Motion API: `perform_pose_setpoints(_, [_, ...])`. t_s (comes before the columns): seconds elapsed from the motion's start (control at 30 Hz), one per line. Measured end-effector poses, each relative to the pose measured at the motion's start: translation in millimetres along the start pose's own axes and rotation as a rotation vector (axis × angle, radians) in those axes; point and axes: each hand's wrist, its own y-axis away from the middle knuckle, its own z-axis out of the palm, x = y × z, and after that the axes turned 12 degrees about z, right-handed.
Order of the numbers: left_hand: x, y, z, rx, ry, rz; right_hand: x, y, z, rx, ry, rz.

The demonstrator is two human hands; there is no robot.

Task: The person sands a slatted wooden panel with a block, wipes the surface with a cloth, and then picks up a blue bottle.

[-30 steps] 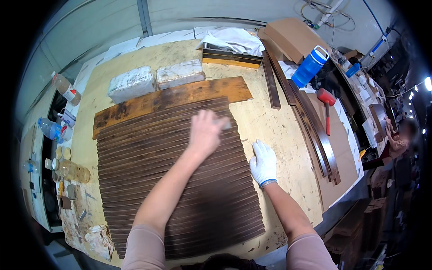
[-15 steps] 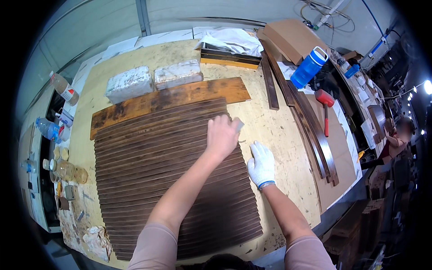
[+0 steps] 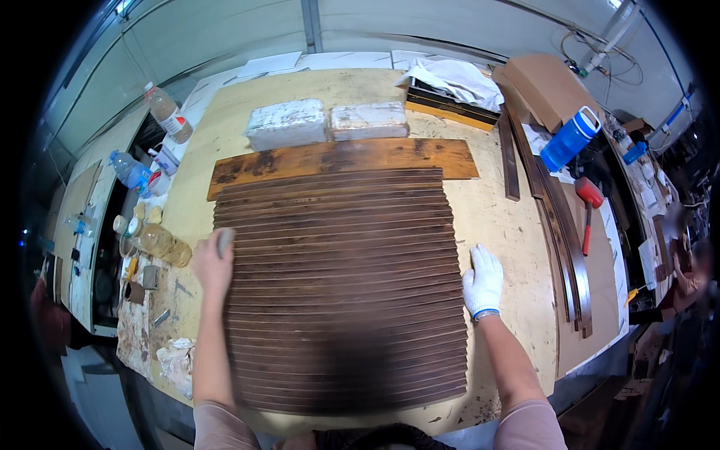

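Note:
A wide stack of dark brown wooden strips (image 3: 337,255), laid side by side with ridged edges, lies on the worktable in front of me. At its left edge is my bare left hand (image 3: 213,264), closed round a small grey pad (image 3: 225,240) whose exact kind I cannot make out. My right hand (image 3: 484,281), in a white knitted glove, rests flat beside the right edge of the strips with its fingers stretched out. An orange-brown stained board (image 3: 345,156) lies across the far end of the strips. Behind it stand two whitish wrapped blocks (image 3: 286,124).
Bottles (image 3: 159,244) and small tools line the left side of the pale tabletop (image 3: 517,300). On the right lie long dark strips (image 3: 559,247), a red mallet (image 3: 589,193) and a blue bottle (image 3: 570,140). A cloth-covered box (image 3: 454,97) stands at the back.
My left hand has swept from the right edge of the strips to the left edge, still holding the grey pad. My gloved right hand stays beside the right edge. The view has shifted left.

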Motion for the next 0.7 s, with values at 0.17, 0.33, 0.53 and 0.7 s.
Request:
perform_pose_setpoints(0.17, [17, 10, -13, 0.138, 0.146, -0.111, 8, 3, 3, -0.028, 0.026, 0.014])
perform_pose_setpoints(0.33, [125, 16, -5, -0.009, 0.21, 0.326, 6, 2, -1, -0.038, 0.009, 0.008])
perform_pose_setpoints(0.53, [-35, 10, -10, 0.059, 0.042, -0.091, 7, 3, 2, -0.042, 0.012, 0.009])
perform_pose_setpoints(0.7, [-47, 18, -14, 0.076, 0.033, -0.157, 5, 3, 4, -0.051, 0.033, 0.009])
